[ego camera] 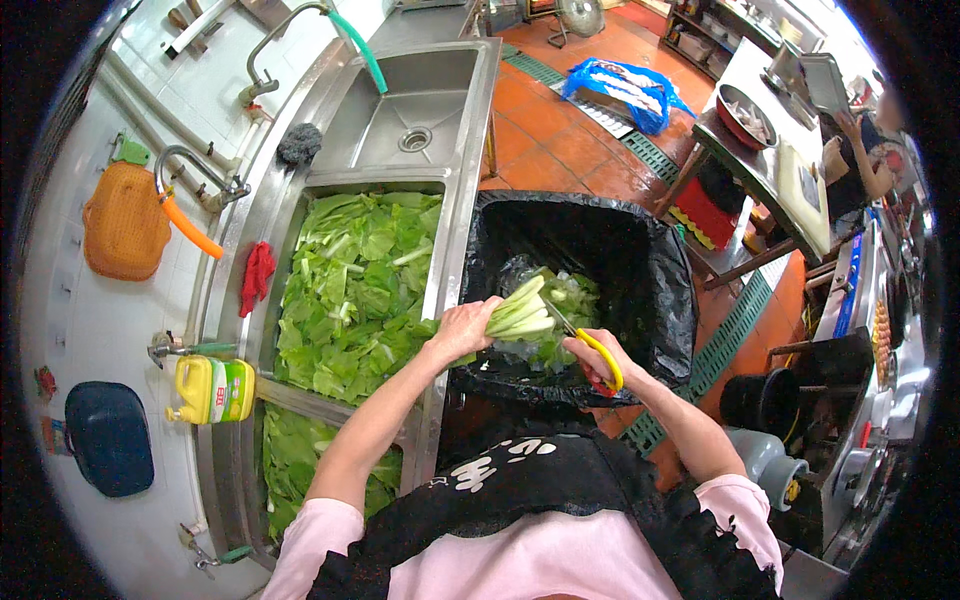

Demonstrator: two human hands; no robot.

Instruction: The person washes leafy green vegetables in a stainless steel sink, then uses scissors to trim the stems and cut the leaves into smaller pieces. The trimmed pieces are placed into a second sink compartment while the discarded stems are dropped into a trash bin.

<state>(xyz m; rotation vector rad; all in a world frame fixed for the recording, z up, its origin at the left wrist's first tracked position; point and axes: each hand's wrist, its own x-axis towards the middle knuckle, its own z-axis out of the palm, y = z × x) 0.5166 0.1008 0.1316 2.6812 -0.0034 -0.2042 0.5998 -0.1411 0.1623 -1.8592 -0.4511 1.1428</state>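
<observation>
My left hand [466, 327] grips a bunch of leafy greens [517, 311], its pale cut stalks pointing right. My right hand [600, 356] holds scissors with yellow handles [604, 360]; their blades lie beside the stalk ends, and whether they touch is hard to tell. Both the stalks and the scissors are over a large bin lined with a black plastic bag [660, 292]. Inside the bin lie green scraps [574, 292] and some clear plastic. To the left, a steel sink basin is filled with loose green leaves [360, 277].
More leaves [300, 457] fill the nearer basin. The far basin [412, 112] has a drain and a green hose [360, 49]. A yellow jug [196, 390] and red cloth [257, 279] rest along the sink's back ledge. Across the aisle, a person [862, 157] stands by a worktable [799, 112].
</observation>
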